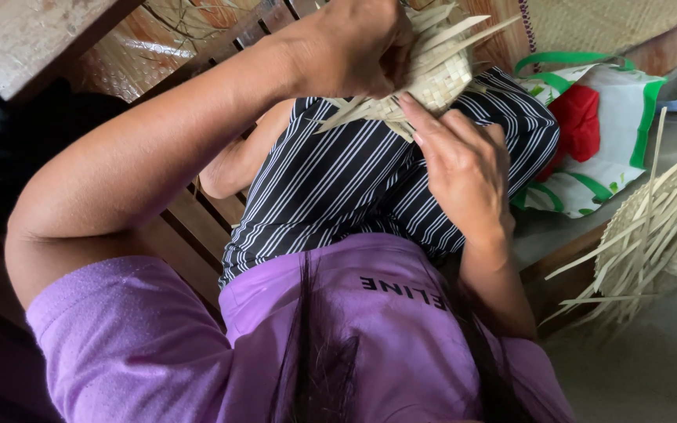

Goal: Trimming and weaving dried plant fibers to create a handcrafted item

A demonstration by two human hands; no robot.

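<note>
A small half-woven basket of pale straw strips [438, 66] rests on my knee, over black trousers with white stripes [370, 176]. Loose strip ends stick out from it toward the upper right and lower left. My left hand [354, 47] grips the top of the weave from the left, fingers curled around it. My right hand [464, 168] presses up against its lower edge, fingers pinching the strips there. I wear a purple shirt [276, 337].
A wooden slatted bench [190, 227] lies under my leg. A white bag with green trim and a red item inside [589, 133] lies to the right. Another unfinished straw piece with long loose ends [652, 235] sits at the right edge. A woven mat [605, 19] lies beyond.
</note>
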